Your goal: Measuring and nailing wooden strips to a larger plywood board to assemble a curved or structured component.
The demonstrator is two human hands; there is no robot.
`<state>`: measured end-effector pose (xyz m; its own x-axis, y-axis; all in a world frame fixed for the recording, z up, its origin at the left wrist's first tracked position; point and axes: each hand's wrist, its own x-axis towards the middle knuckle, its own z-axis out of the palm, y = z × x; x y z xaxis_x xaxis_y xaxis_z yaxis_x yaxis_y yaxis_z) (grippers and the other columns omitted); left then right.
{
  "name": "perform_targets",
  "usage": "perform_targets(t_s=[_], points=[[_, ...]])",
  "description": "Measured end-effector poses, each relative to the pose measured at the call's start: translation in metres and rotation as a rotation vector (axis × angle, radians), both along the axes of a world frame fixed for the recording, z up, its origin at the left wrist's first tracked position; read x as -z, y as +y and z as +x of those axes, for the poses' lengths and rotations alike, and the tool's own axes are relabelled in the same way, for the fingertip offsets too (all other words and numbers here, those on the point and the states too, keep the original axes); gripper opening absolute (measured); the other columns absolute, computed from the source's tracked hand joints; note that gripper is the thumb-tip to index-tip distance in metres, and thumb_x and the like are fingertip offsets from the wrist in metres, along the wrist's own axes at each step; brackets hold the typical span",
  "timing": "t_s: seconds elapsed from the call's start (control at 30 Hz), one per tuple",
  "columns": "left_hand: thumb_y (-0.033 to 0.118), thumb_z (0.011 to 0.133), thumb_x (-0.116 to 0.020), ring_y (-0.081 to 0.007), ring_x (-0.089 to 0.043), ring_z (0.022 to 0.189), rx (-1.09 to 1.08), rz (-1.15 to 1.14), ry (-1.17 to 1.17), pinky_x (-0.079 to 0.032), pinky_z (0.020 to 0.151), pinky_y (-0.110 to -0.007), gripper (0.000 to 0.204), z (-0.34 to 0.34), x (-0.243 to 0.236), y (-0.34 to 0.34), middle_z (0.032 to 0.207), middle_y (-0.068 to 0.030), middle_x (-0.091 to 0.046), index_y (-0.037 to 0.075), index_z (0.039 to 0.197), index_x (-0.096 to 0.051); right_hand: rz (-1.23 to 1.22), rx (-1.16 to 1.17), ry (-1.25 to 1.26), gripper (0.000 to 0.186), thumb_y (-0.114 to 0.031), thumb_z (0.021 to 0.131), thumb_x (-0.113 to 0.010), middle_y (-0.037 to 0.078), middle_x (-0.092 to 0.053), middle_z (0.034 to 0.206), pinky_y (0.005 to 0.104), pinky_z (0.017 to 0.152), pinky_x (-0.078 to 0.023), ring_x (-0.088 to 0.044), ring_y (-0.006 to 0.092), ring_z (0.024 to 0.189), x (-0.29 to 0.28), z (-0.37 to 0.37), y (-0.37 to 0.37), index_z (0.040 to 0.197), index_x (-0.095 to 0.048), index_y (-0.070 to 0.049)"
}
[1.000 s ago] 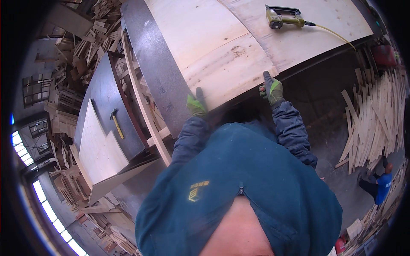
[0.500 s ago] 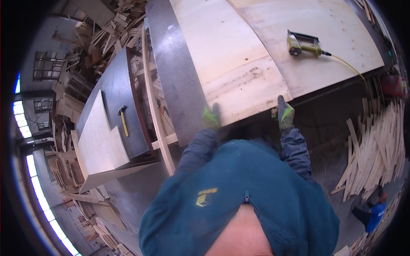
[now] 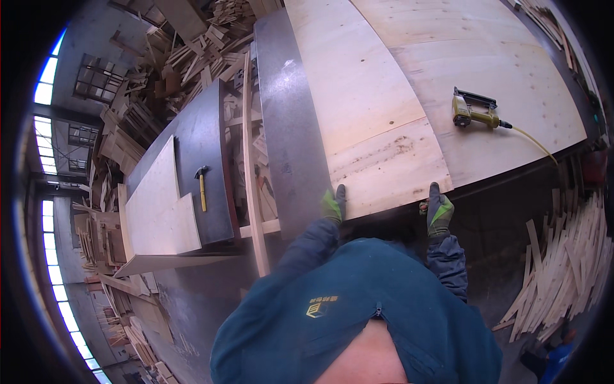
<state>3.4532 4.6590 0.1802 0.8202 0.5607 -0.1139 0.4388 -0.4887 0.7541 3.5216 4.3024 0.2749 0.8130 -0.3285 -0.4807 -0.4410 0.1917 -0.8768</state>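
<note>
A long pale plywood strip (image 3: pixel 377 128) with dark stains lies in front of me, overlapping or abutting a wider plywood sheet (image 3: pixel 492 77). My left hand (image 3: pixel 332 205), in a grey and green glove, grips the near left corner of the strip with its thumb on top. At the near right corner, my right hand (image 3: pixel 439 214), gloved alike, holds the same edge, thumb up. The fingers under the edge are mostly hidden. A small reddish spot beside the right hand is too small to name. On the wider sheet rests an olive nail gun (image 3: pixel 473 112) with a yellow hose.
Left of the strip is a dark board surface (image 3: pixel 281 109). Further left, a hammer (image 3: pixel 202 189) lies on another dark panel beside cut plywood (image 3: pixel 160 211). Scrap wood is heaped behind. Thin wood strips (image 3: pixel 563 262) are piled at right, near a person in blue (image 3: pixel 556 361).
The whole view has shifted, so the boards, tools and my hands sit lower and slightly further right in the picture. Both hands keep their hold on the strip's near edge.
</note>
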Motion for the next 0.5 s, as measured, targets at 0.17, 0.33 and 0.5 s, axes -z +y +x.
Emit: perform_targets(t_s=[0.17,0.33,0.5], points=[[0.061,0.113,-0.070,-0.0597,-0.072,0.122,-0.016,-0.013,0.049,-0.057,0.103,-0.061,0.070,0.002,-0.009,-0.003,0.127,-0.0396,-0.076,-0.005,0.134,-0.072,-0.026,-0.015,-0.014,0.061,-0.052,0.115,-0.078,0.005,-0.063,0.061,0.0315,0.046,-0.052,-0.061,0.0129,0.048,-0.004,0.001,0.000,0.079,-0.061,-0.006],[0.064,0.113,-0.068,-0.0594,-0.072,0.122,-0.018,0.021,0.070,-0.057,0.104,-0.061,0.074,0.003,-0.005,-0.001,0.127,-0.0397,-0.077,-0.007,0.132,-0.073,-0.261,-0.099,-0.080,0.066,-0.054,0.115,-0.075,0.009,-0.070,0.061,0.0339,0.048,-0.056,-0.067,0.0147,0.050,-0.020,-0.005,0.002,0.074,-0.064,-0.003],[0.066,0.114,-0.063,-0.0584,-0.073,0.124,0.008,-0.063,0.076,-0.057,0.104,-0.060,0.075,0.006,-0.001,0.000,0.128,-0.0388,-0.077,-0.006,0.130,-0.076,-0.315,-0.128,-0.124,0.065,-0.052,0.116,-0.074,0.009,-0.072,0.061,0.0348,0.052,-0.056,-0.069,0.0150,0.051,-0.059,-0.005,0.009,0.076,-0.071,-0.001]])
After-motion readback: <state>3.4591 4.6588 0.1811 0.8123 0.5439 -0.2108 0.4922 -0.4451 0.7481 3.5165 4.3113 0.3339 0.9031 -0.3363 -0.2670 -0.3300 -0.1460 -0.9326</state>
